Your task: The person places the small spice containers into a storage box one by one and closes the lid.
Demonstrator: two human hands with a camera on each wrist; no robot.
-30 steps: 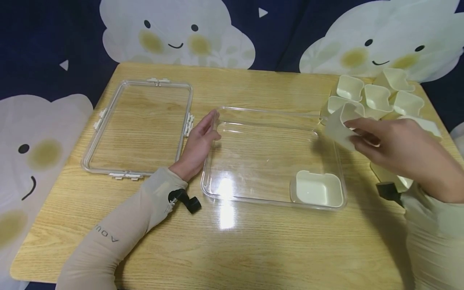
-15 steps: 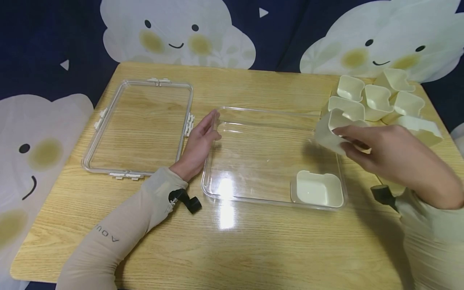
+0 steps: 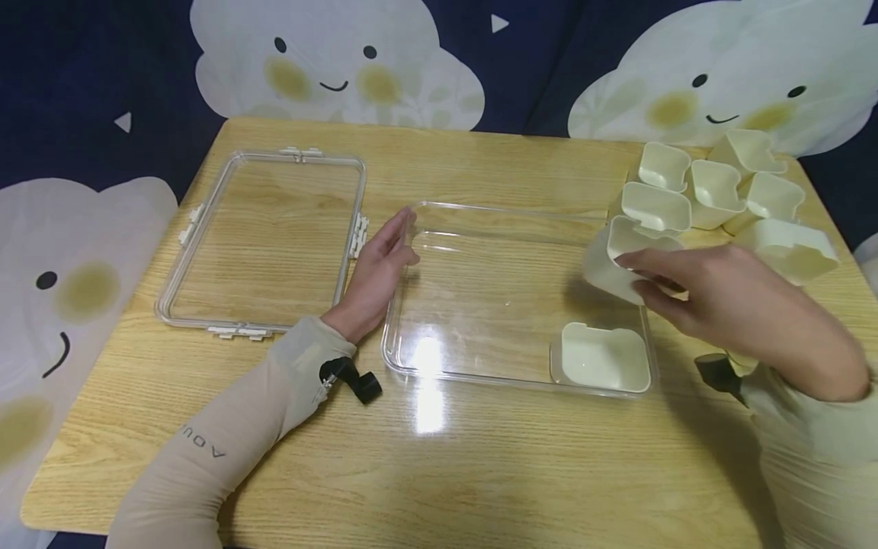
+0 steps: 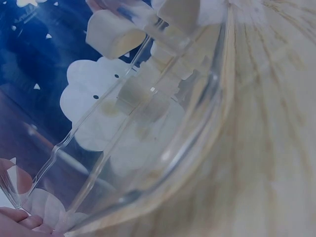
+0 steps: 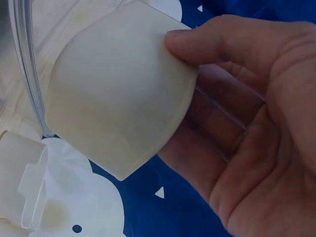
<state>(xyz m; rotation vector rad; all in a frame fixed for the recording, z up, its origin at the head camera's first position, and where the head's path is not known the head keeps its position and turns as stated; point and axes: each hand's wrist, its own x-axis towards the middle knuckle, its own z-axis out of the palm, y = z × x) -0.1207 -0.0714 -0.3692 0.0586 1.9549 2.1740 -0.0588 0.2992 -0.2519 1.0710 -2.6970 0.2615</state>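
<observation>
My left hand [image 3: 370,282] holds the left wall of a clear plastic box [image 3: 480,377], thumb and fingers on either side of its rim in the left wrist view. Between thumb and fingers, my right hand [image 3: 748,305] pinches the edge of a cream plastic bin [image 3: 604,267]. This bin hangs tilted over the box's right side, above the wall. Another cream bin [image 3: 600,358] sits in the box's near right corner. In the right wrist view, the held bin [image 5: 118,89] shows a broad smooth side, and its inside is hidden.
Several cream bins [image 3: 713,187] stand grouped at the table's back right; one [image 3: 789,244] appears to lie on its side. Part of another shows beneath my right wrist. A clear lid [image 3: 264,244] with white clips lies left of the box. A cloud-print cloth [image 3: 535,91] hangs behind the table.
My right hand has moved left and slightly nearer with the cream bin, bringing it further over the box's right wall. My left hand and the box have stayed put.
</observation>
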